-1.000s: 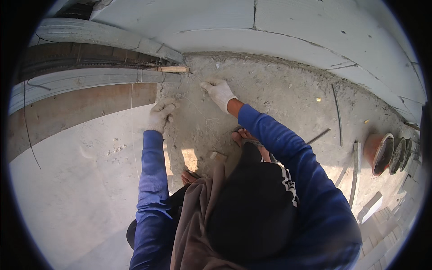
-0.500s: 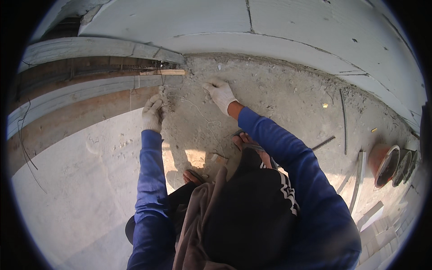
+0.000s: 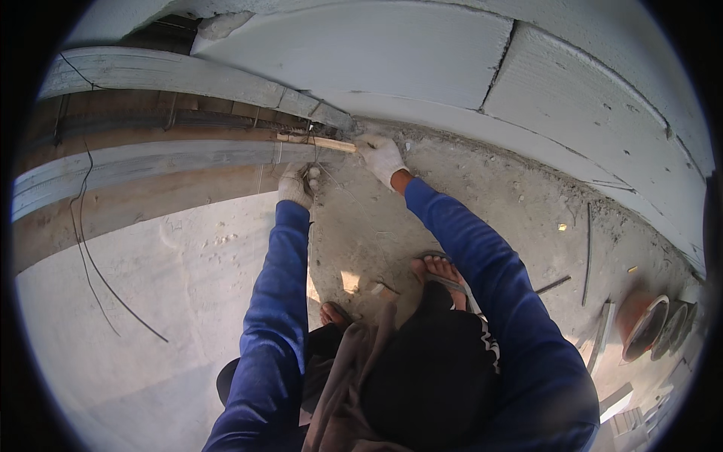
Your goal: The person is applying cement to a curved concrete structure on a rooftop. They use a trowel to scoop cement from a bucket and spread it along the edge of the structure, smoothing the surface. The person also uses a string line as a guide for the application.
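Observation:
My left hand (image 3: 296, 184), in a white knitted glove, is closed at the edge of the concrete ledge, just below the grey beam. Its fingers are curled, and what they hold is hidden. Thin pale string (image 3: 330, 175) runs close beside them. My right hand (image 3: 381, 158), gloved too, is closed at the right end of a thin wooden strip (image 3: 320, 142). Its fingertips meet the strip's end, but I cannot tell whether they grip it or something finer. The strip lies across the gap beside the beam, with dark wire (image 3: 312, 129) around it.
Pale block wall (image 3: 422, 56) rises along the far side. Grey metal beams (image 3: 151, 154) and dark bent wires (image 3: 86, 226) are at left. Rods (image 3: 587, 256) lie on the rough concrete floor (image 3: 482, 196). A reddish bucket (image 3: 640, 324) stands at right.
My right hand has moved left to the end of the wooden strip, closer to my left hand. The view has shifted, and the loose string across the floor shows less.

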`<state>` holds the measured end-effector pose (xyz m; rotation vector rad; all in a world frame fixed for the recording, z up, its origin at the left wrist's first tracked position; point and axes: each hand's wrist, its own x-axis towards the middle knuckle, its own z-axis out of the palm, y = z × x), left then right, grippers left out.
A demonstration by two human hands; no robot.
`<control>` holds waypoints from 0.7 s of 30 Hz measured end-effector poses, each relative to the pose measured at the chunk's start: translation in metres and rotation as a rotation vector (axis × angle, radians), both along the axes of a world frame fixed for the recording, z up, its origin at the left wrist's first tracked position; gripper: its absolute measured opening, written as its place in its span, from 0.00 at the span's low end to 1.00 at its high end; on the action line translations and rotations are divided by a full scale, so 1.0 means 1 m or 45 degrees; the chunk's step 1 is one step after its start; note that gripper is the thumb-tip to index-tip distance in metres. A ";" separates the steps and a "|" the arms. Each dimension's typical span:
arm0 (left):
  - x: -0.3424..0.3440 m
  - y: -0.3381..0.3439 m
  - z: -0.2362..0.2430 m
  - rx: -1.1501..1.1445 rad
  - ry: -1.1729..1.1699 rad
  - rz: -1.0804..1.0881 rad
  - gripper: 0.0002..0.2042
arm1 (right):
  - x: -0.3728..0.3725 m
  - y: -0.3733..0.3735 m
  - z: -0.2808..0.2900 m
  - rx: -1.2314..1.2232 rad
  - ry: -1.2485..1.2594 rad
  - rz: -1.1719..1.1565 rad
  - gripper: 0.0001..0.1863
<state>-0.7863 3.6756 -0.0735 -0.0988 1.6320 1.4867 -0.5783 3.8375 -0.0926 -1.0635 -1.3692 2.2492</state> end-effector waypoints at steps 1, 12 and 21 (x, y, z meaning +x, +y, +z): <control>0.001 0.001 -0.003 -0.036 0.003 -0.018 0.14 | 0.004 0.006 -0.002 -0.121 0.061 -0.028 0.13; 0.014 0.012 0.004 0.064 -0.142 -0.001 0.10 | 0.007 -0.005 0.011 -0.193 -0.001 0.085 0.13; 0.024 0.015 0.024 0.079 0.044 0.131 0.10 | -0.036 0.001 0.004 0.326 0.021 0.131 0.14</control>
